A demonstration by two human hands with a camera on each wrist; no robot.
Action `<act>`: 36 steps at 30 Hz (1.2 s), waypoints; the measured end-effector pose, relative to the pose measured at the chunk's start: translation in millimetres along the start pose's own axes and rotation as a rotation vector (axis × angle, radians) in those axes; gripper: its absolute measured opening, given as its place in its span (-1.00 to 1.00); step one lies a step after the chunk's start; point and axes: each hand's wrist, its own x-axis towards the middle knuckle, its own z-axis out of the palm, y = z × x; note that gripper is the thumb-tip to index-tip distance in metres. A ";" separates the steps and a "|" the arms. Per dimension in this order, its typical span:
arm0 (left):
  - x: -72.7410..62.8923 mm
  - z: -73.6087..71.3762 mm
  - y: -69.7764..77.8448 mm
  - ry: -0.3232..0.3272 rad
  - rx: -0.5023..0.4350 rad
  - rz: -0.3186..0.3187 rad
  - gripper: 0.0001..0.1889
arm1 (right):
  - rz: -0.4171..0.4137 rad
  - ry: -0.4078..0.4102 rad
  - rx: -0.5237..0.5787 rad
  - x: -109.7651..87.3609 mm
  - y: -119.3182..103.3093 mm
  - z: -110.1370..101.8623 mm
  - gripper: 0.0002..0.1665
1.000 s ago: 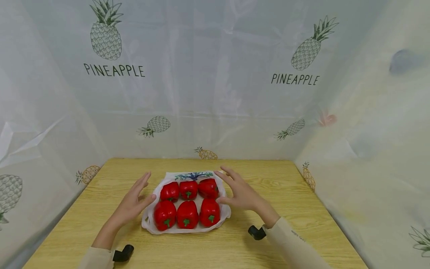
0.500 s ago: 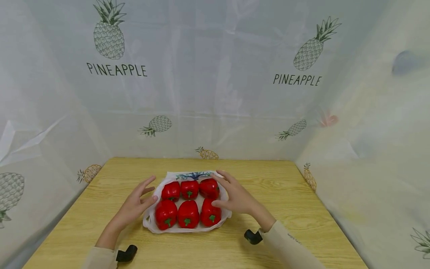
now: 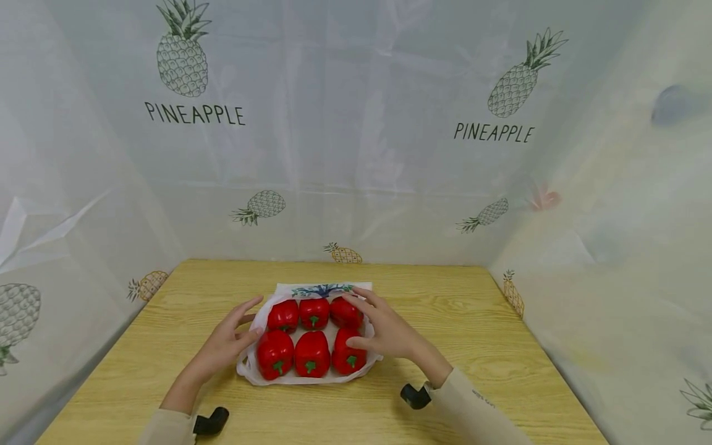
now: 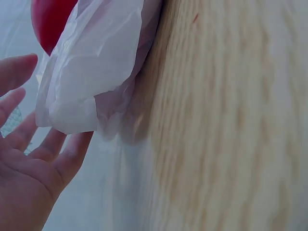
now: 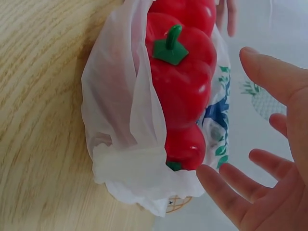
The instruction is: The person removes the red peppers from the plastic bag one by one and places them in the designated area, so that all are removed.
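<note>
Several shiny red bell peppers point(image 3: 311, 353) with green stems lie in two rows inside a white plastic bag point(image 4: 96, 62), its mouth spread wide. My left hand point(image 3: 225, 341), fingers spread and slightly bent, is at the bag's left side; in the left wrist view its fingertips overlap the bag's edge. Over the bag's right side hovers my right hand point(image 3: 389, 327), thumb and fingers apart, partly covering the right-hand peppers in the head view. The right wrist view shows its fingertips close to the bag's rim, with a pepper point(image 5: 185, 86) beyond. Neither hand grips anything.
The bag rests on a light wood-grain table point(image 3: 473, 321). Pale sheeting point(image 3: 345, 142) printed with pineapples hangs behind the table and along both sides. A blue-green tree print point(image 3: 322, 289) shows on the bag's far flap. A black wrist piece point(image 3: 211, 421) juts from each sleeve.
Both hands have closed in on the bag: the left moved slightly right and down, the right moved left over the right-hand peppers. The bag and peppers stay in place.
</note>
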 end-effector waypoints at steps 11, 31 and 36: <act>-2.6 -0.4 -4.8 -0.025 -0.018 0.017 -0.33 | -0.024 -0.035 0.022 3.1 2.2 8.6 -0.03; -7.0 -1.3 -9.6 -0.037 -0.033 0.026 -0.36 | -0.058 -0.101 -0.012 4.6 1.5 16.3 -0.13; -5.6 -0.3 -11.0 -0.050 -0.038 0.039 -0.38 | -0.056 -0.115 -0.015 4.5 1.8 16.8 -0.21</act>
